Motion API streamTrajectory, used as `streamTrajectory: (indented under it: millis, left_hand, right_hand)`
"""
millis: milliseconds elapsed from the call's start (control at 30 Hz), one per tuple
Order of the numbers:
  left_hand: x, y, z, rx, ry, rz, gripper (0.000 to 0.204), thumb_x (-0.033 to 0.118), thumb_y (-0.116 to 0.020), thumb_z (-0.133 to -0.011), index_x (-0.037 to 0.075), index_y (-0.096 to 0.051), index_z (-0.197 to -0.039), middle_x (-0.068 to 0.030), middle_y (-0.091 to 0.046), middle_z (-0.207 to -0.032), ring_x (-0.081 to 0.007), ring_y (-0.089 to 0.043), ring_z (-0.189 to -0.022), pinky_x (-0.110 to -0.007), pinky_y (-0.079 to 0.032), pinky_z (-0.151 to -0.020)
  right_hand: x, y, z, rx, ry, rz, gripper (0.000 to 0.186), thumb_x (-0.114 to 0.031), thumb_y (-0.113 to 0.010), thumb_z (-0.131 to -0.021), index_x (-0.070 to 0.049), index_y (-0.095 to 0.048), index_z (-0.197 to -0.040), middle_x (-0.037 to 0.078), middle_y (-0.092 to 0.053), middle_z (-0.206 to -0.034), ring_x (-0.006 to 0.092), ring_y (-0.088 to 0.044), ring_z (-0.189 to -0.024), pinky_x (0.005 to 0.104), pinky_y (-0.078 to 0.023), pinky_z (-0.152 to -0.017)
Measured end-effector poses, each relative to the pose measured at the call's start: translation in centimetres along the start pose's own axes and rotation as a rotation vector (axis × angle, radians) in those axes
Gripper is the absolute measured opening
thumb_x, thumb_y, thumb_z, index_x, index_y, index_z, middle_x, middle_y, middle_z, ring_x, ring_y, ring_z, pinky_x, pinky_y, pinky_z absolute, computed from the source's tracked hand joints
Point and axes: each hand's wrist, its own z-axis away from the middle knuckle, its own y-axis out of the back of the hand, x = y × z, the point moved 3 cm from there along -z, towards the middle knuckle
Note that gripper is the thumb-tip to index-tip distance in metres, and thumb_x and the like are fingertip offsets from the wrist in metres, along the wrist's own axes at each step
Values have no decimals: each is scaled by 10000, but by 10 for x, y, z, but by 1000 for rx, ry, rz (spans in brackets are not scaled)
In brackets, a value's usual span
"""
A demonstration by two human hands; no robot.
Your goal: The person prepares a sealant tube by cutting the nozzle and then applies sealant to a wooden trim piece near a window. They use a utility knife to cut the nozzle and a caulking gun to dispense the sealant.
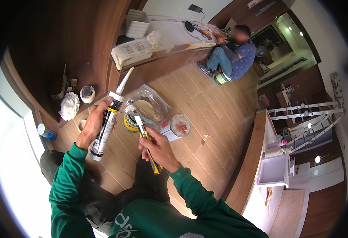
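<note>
My left hand [93, 122] is wrapped round a sealant cartridge [103, 135], black and white with a yellow band. The cartridge leans with its top away from me, and its long pale nozzle [124, 82] points up and forward. In my right hand [160, 148] is a yellow and black utility knife [154, 163], its blade [139, 123] extended upward and apart from the nozzle. Beyond the knife stand a yellow tin [130, 123], partly hidden, and a white can [173, 129] with red residue on its lid. A clear plastic bag [158, 99] lies behind them.
Another person [237, 55] sits on a can by a low ledge [174, 33] with tools and cables. An aluminium stepladder [308, 115] stands right, near a white drawer [275, 171]. White crumpled material [69, 106] and a tub [87, 94] sit left; a blue can [47, 131] is nearer.
</note>
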Motion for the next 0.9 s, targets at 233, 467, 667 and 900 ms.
streamTrajectory:
  millis: [233,467,667,900]
  left_hand:
    - [-1,1,2,-22,-18,-68,542,538,-584,-933,3,-545,-1008,-127,-598,-673,-179,-606,-517,-310,-541,-492]
    - [0,-4,2,40,-76,-144,568,534,-618,-918,-33,-605,-883,-79,-566,-659,-143,-559,-516,-286,-488,-467]
    - [0,-4,1,47,-81,-209,611,563,-605,-915,-48,-616,-907,-80,-566,-663,-146,-548,-515,-287,-482,-486]
    - [1,-4,3,46,-85,-209,626,577,-606,-909,-48,-623,-924,-83,-568,-681,-140,-552,-555,-291,-494,-496]
  right_hand:
    - [3,6,-1,10,-30,-13,403,-137,-583,-986,-42,-492,-1367,53,-598,-813,98,-592,-550,240,-495,-476]
    - [10,7,-5,-23,-37,50,423,-142,-590,-983,-39,-488,-1381,54,-608,-823,95,-589,-553,240,-492,-480]
    - [13,7,-5,-16,-54,67,469,-144,-597,-978,-37,-463,-1414,57,-611,-821,95,-587,-555,240,-488,-478]
    - [14,7,-3,-29,-60,102,501,-135,-602,-966,-25,-441,-1428,65,-617,-830,102,-596,-564,246,-494,-484]
